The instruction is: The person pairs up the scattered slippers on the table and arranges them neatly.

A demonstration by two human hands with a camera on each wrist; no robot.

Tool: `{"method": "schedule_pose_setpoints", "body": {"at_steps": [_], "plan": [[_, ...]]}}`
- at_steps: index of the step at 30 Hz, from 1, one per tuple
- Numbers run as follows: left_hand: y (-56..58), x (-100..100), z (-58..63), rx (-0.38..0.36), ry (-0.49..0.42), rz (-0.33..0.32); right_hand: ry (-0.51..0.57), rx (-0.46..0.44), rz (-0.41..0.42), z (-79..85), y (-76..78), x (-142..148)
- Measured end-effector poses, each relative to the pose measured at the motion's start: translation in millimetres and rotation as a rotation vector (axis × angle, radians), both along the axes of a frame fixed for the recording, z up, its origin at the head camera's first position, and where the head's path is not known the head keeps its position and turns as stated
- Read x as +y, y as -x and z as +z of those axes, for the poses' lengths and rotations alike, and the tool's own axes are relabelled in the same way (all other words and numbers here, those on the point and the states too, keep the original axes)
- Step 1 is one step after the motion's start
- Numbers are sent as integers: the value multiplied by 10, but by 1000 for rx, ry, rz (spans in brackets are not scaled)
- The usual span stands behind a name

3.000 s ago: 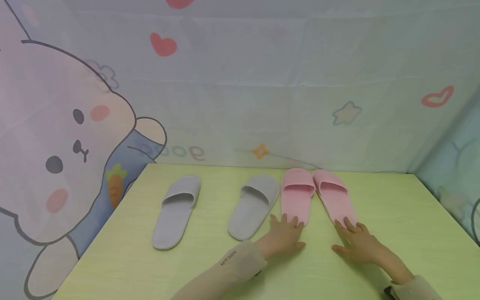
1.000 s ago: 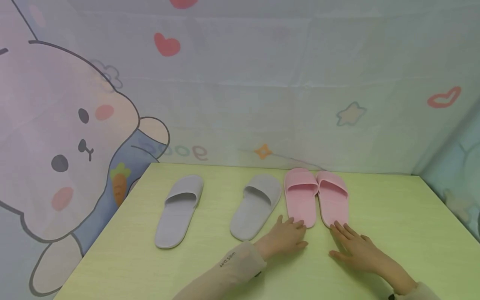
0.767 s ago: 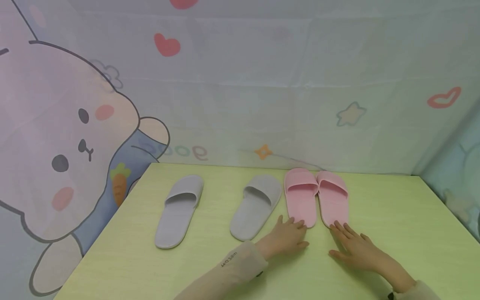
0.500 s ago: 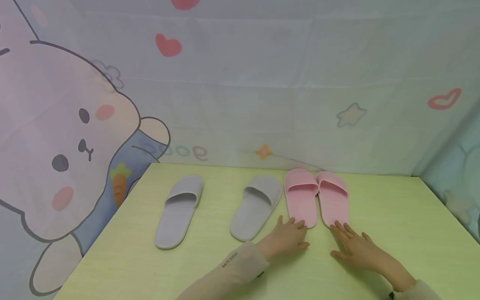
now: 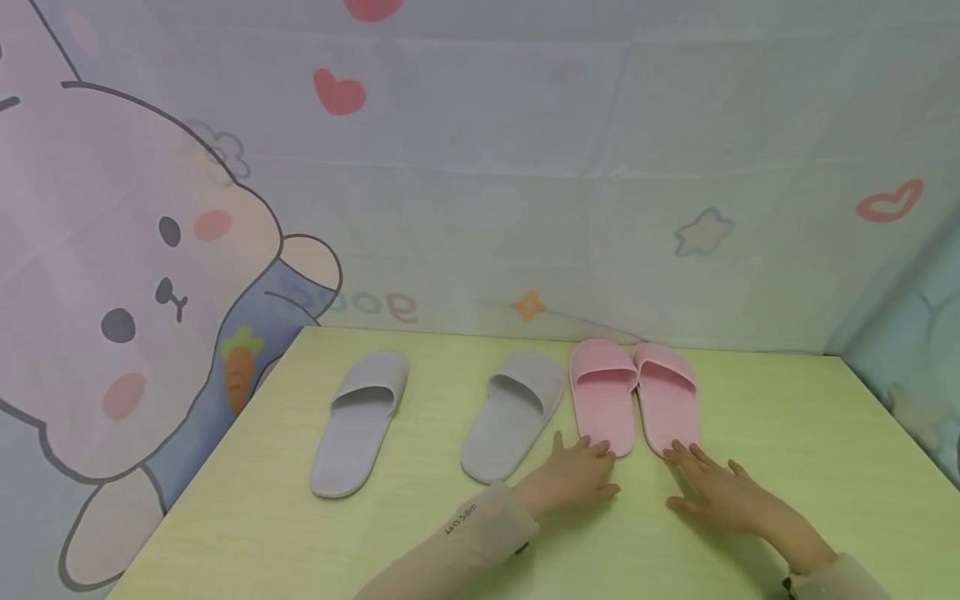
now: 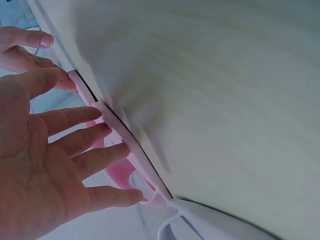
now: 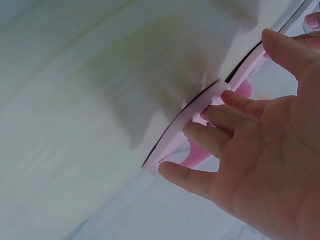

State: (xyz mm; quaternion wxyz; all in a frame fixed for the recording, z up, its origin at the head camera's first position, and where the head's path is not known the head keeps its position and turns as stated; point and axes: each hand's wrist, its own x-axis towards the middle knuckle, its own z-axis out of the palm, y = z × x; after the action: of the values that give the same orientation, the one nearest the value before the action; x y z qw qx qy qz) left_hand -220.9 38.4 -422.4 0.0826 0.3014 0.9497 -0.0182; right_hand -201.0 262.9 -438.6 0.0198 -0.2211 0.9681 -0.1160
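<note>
Two pink slippers lie side by side at the back of the table, toes toward the wall. On the heel of the left pink slipper (image 5: 604, 408) rest the fingertips of my left hand (image 5: 573, 479), its fingers spread. My right hand (image 5: 723, 496) touches the heel of the right pink slipper (image 5: 669, 408) with extended fingers. Both wrist views show straight fingers against the pink sole edges. Just left of the pink pair lies a grey slipper (image 5: 504, 429), tilted to the right. Farther left is another grey slipper (image 5: 356, 437), with a gap between the two.
The yellow-green table (image 5: 420, 533) ends at the back against a hanging cloth (image 5: 480, 208) printed with a cartoon animal, hearts and stars. More printed cloth (image 5: 930, 333) hangs at the right side.
Since the earliest frame, the right pink slipper's heel has swung left, so it lies straighter beside its mate. The left pink slipper has turned slightly. Lately, the right hand shifts a little right.
</note>
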Motion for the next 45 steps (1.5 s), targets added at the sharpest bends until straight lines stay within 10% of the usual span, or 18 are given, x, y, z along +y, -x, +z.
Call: {"method": "schedule_pose_setpoints", "body": {"at_steps": [45], "plan": [[46, 19, -2, -34, -3, 19, 26, -66, 36, 46, 108, 129]]}}
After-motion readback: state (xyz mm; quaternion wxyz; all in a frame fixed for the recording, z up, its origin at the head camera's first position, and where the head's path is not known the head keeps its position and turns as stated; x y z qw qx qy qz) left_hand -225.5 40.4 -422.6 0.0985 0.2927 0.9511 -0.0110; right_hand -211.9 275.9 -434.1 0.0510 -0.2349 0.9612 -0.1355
